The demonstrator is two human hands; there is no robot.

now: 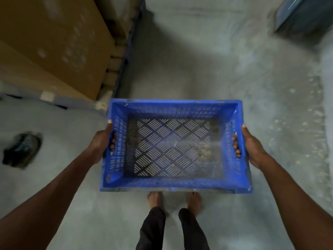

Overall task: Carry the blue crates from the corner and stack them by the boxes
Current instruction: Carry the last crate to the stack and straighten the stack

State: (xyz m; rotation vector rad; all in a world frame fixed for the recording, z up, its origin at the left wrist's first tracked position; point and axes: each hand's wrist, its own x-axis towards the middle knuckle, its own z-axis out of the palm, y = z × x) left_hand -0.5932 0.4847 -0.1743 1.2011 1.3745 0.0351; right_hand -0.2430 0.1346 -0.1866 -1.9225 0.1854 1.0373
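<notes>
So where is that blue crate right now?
In the head view the blue slatted plastic crate sits centre frame, held off the grey floor between the left hand and right hand, just right of the brown cardboard boxes.

floor (225,73): we see grey concrete, pale speckles at right
far left: a pallet (54,102) on the floor, carrying brown cardboard boxes (54,42)
near left: a dark crumpled object (21,150)
near centre: our bare feet (154,199)
far right: a dark grey box (304,15)
</notes>
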